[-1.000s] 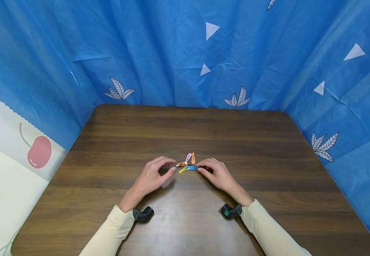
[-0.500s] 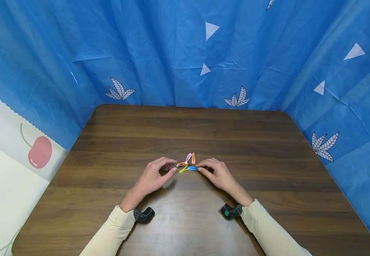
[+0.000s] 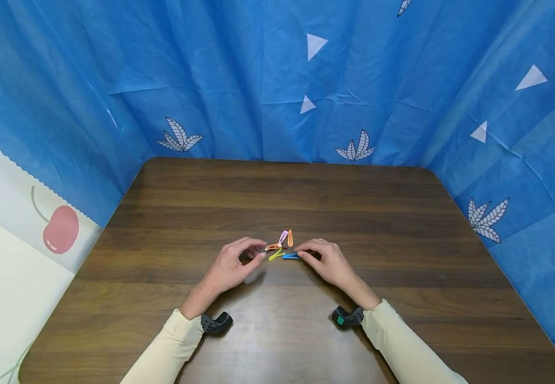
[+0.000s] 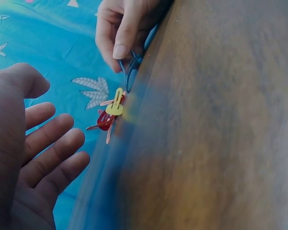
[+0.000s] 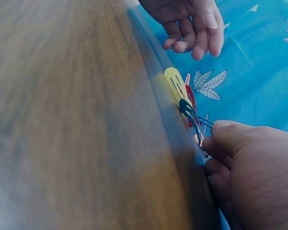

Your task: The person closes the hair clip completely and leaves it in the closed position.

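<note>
My right hand [image 3: 327,261] pinches a blue snap hair clip [image 3: 291,256] between thumb and fingertips. In the right wrist view the prongs of the blue clip [image 5: 189,109] stand apart, and it overlaps a yellow hair clip [image 5: 174,82]. On the table the yellow clip [image 3: 275,256] lies just left of the blue one. Behind it are an orange clip [image 3: 290,238], a pink-purple clip [image 3: 283,236] and a reddish-orange clip [image 3: 274,246]. My left hand [image 3: 231,265] hovers beside the group with fingers loosely bent, holding nothing. A red clip [image 4: 104,120] shows behind the yellow one in the left wrist view.
A brown wood-grain table [image 3: 277,192] with rounded corners carries the clips near its middle. Blue curtains [image 3: 239,80] with leaf and triangle prints hang along its back and right side. Black cameras [image 3: 216,323] sit at both wrists, by the cream sleeves.
The blue clip's left end has swung a little toward me and apart from the yellow clip, still in my right hand's pinch. My left hand has hardly moved.
</note>
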The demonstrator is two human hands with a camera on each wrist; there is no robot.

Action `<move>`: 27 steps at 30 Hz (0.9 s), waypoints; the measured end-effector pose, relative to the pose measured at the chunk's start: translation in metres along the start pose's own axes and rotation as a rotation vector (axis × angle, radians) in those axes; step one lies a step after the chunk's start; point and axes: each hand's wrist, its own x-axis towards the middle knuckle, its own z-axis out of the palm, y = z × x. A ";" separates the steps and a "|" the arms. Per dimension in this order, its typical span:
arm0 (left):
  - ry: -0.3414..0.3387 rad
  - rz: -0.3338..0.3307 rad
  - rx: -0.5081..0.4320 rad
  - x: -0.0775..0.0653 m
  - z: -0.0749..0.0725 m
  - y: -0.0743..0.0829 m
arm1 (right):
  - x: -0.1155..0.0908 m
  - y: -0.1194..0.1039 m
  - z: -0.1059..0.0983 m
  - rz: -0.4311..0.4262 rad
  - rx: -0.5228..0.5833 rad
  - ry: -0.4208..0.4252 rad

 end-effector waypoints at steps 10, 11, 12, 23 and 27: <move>0.001 0.001 -0.048 0.001 0.002 0.001 | 0.000 0.000 0.000 0.005 -0.001 0.008; 0.003 -0.001 -0.048 0.000 0.002 0.001 | -0.001 0.000 0.000 0.007 -0.001 0.009; 0.003 -0.002 -0.047 0.000 0.002 0.001 | -0.001 0.000 0.000 0.009 -0.001 0.009; -0.001 -0.025 -0.048 0.000 0.002 0.001 | -0.002 -0.002 -0.001 0.051 0.016 -0.001; -0.010 -0.042 -0.078 0.000 0.004 0.001 | -0.002 -0.002 -0.001 0.062 0.029 -0.007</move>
